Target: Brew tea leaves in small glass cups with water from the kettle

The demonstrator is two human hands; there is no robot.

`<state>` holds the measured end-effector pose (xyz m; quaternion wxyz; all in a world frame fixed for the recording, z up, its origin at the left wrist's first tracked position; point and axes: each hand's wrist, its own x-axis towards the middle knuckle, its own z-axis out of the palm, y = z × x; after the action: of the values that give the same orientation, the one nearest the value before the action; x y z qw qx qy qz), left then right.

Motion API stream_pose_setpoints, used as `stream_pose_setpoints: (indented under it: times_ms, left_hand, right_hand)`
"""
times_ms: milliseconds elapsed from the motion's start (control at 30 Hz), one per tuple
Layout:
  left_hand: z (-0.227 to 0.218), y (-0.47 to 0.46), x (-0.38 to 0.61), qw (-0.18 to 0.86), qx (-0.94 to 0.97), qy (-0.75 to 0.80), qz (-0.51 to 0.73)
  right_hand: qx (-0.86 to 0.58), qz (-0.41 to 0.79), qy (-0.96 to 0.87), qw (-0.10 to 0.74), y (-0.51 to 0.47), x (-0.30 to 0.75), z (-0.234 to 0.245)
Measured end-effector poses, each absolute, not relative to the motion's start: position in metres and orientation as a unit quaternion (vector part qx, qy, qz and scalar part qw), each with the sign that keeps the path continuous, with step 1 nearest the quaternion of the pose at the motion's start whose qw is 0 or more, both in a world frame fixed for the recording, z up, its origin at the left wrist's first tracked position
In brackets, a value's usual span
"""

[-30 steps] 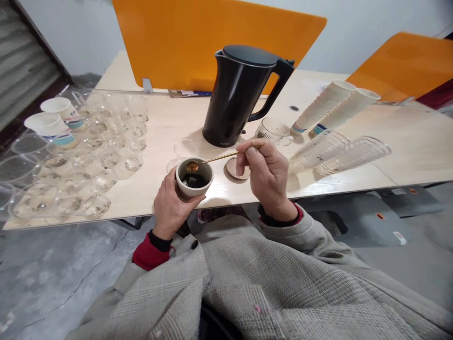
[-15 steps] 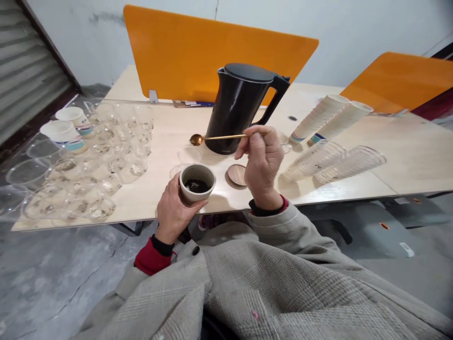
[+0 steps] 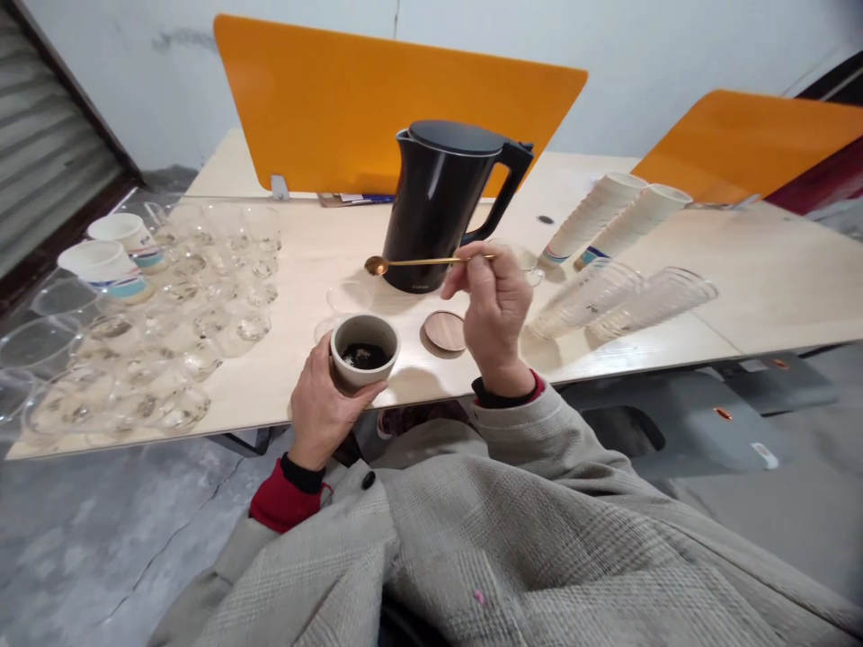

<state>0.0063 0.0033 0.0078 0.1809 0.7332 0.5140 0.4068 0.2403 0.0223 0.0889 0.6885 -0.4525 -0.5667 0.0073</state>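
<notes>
The left hand [image 3: 320, 395] wraps the side of the cup [image 3: 353, 378]; its grip is clamped on the wall, thumb toward the front. The cup is upright at the near edge of the table [image 3: 314, 238] and contains dark material. Whether its base touches the table cannot be determined.

The right hand [image 3: 497, 310] is raised; its grip is pinched together on the handle of the spoon [image 3: 422, 261]. The spoon is roughly level, bowl pointing left, apart from the cup and in front of the lower body of the kettle [image 3: 437, 211].

The wooden disc [image 3: 445, 331] lies between the cup and the right hand. Clear cups [image 3: 229, 319] occupy the left side; stacked paper cups [image 3: 593, 216] lean at the right.
</notes>
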Motion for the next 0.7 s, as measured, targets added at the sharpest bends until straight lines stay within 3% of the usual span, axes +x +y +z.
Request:
stream_pose_setpoints:
  times_ms: [200,533,700]
  left_hand:
    - [0.008,0.004,0.006,0.18,0.728,0.518,0.413]
    - [0.008,0.005,0.007,0.176,0.722,0.529,0.41]
    - [0.007,0.006,0.006,0.177,0.724,0.524,0.412]
  right_hand:
    - [-0.49,-0.149,-0.46,0.725,-0.006,0.296,0.097]
    - [-0.697,-0.211,-0.452,0.515,0.046,0.365,0.051]
    - [-0.74,-0.189,-0.44,0.473,0.071,0.382,0.042]
